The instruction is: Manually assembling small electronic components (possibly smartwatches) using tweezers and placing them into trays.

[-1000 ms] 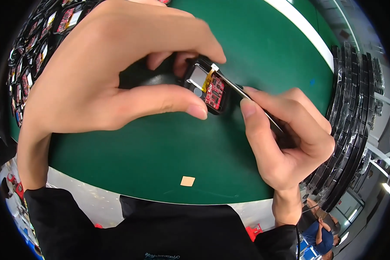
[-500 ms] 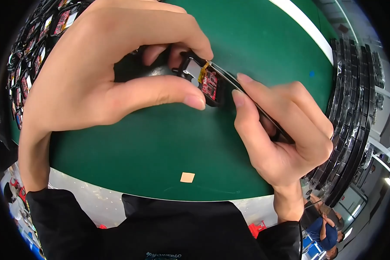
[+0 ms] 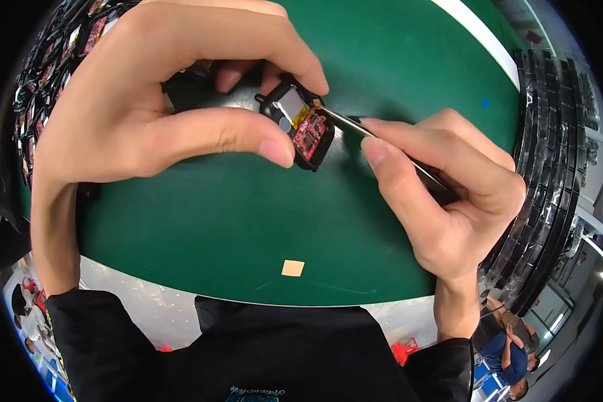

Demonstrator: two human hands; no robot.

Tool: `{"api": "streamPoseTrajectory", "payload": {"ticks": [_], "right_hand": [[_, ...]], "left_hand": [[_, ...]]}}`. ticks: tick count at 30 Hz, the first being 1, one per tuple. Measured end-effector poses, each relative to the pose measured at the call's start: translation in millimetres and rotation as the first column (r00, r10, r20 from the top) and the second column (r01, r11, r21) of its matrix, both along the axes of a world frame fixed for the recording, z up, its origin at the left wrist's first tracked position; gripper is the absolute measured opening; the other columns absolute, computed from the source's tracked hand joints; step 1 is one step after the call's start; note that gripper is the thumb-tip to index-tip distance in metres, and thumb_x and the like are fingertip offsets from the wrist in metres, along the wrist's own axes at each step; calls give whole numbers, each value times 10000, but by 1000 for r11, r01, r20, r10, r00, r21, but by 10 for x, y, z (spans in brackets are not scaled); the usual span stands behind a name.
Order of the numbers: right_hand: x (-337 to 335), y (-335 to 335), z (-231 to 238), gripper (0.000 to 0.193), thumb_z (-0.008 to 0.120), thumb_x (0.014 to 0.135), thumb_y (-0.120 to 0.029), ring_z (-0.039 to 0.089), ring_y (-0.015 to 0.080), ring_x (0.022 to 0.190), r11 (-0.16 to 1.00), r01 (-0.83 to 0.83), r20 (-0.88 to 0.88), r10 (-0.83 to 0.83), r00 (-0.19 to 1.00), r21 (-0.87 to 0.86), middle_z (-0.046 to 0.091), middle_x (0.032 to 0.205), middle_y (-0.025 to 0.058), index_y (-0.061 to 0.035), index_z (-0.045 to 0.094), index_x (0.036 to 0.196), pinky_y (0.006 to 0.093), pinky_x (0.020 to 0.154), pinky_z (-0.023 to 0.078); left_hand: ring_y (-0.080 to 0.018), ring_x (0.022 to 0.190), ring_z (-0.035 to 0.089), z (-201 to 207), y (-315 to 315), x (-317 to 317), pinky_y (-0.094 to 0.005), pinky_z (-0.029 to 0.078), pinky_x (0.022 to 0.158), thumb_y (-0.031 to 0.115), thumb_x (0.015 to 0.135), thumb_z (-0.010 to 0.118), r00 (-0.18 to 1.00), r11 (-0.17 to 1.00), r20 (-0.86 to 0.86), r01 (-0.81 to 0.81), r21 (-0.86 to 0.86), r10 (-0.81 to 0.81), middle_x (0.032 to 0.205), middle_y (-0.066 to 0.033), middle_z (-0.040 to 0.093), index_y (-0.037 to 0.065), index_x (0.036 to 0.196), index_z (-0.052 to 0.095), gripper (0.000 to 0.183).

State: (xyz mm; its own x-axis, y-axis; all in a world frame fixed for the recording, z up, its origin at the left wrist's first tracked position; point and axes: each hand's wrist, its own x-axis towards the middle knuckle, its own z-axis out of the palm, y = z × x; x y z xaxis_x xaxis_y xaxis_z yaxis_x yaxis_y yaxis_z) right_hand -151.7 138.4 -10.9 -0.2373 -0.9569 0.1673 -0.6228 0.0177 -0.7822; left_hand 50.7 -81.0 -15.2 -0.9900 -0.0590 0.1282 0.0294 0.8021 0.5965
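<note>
Between the thumb and fingers of my left hand (image 3: 174, 100) is a small black device housing (image 3: 323, 146), its inside facing up. A silver battery cell (image 3: 290, 105) lies in one end, and a red circuit board (image 3: 309, 136) in the other. Yellow tape (image 3: 301, 119) runs between them. My right hand (image 3: 455, 187) pinches a pair of metal tweezers (image 3: 355, 126) like a pen. Their tips touch the housing's upper right edge beside the tape, at a small tan piece; whether they grip it is too small to tell.
Many similar housings with red boards (image 3: 47, 74) crowd the far left. Stacked black trays (image 3: 543, 181) in clear wrap line the right side. A small beige square (image 3: 293, 268) lies on the green tabletop (image 3: 234, 228) near its front edge. Other people (image 3: 506, 352) sit at lower right.
The housing has shifted slightly left and turned in my left hand, showing more of the board. My right hand has moved a little right, and the tweezers lie at a flatter angle.
</note>
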Motion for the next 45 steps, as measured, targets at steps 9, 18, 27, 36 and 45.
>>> {"api": "streamPoseTrajectory", "payload": {"ticks": [9, 18, 27, 36, 45], "right_hand": [[-5, -18, -2, 176, 825, 850, 89, 602, 88, 632, 1000, -21, -43, 20, 999, -23, 685, 751, 48, 67, 850, 1024, 239, 579, 408], [3, -18, 3, 186, 822, 840, 86, 583, 80, 621, 1000, -17, -63, 16, 998, -17, 676, 743, 41, 70, 849, 1023, 235, 568, 391], [-22, -17, -22, 185, 837, 860, 73, 579, 75, 623, 999, -36, 11, 36, 999, -29, 680, 749, 40, 63, 856, 1043, 229, 565, 375], [15, -6, -45, 185, 830, 865, 81, 585, 77, 627, 999, -29, 4, 29, 1000, -38, 687, 753, 43, 54, 859, 1046, 234, 570, 387], [-36, 0, -4, 191, 821, 841, 95, 586, 78, 619, 999, -38, -3, 38, 999, 4, 681, 735, 45, 73, 850, 1029, 235, 565, 388]], "left_hand": [[-167, 797, 550, 34, 11, -13, -324, 433, 763, 523, 802, 907, 1000, 1000, 5, 7, -30, -7, 1019, -63, 774, -7, 1155, 824, 642], [-165, 769, 545, 33, -27, -25, -325, 424, 770, 537, 815, 903, 998, 996, -7, 66, -62, -67, 1000, -60, 786, -5, 1122, 822, 628], [-164, 776, 517, 63, -12, -22, -333, 421, 780, 553, 794, 908, 999, 997, 16, 37, -72, -36, 981, -51, 767, -5, 1113, 820, 648], [-171, 777, 514, 49, -22, -33, -341, 421, 793, 502, 790, 909, 997, 996, 5, 72, -59, -72, 975, -66, 760, -17, 1123, 818, 624], [-181, 771, 519, 49, -4, -43, -349, 419, 796, 471, 781, 909, 997, 996, -2, 75, -47, -75, 959, -84, 754, -29, 1109, 816, 605]]}}
